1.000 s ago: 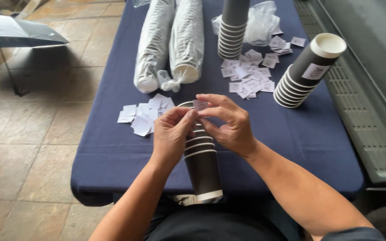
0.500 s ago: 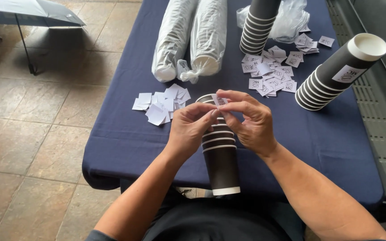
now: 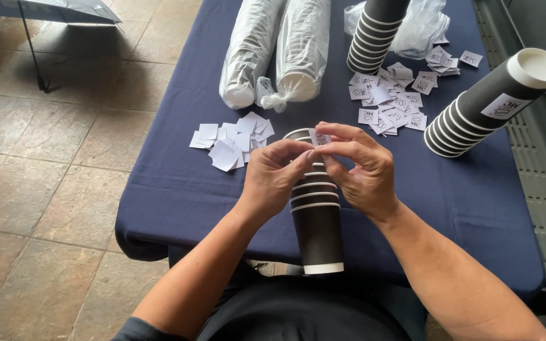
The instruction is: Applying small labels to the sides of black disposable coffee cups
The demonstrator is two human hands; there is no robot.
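A stack of dark paper cups (image 3: pixel 316 215) lies on its side along the table's near edge, open mouth facing away from me. Above its mouth, my left hand (image 3: pixel 274 178) and my right hand (image 3: pixel 360 170) pinch a small white printed sticker (image 3: pixel 319 137) together between their fingertips. The fingers hide most of the sticker. Both hands rest against the upper cups of the stack.
On the navy tablecloth (image 3: pixel 178 183) lie blank white paper squares (image 3: pixel 230 140) at left and printed stickers (image 3: pixel 392 101) at right. Two plastic-wrapped cup sleeves (image 3: pixel 276 50), an upright cup stack (image 3: pixel 374 38) and a labelled tilted stack (image 3: pixel 488 104) stand beyond. An umbrella (image 3: pixel 45 12) is on the tiled floor.
The view has shifted slightly, moving everything right in the frame. My fingers have worked the sticker a little; both hands stay at the mouth of the cup stack.
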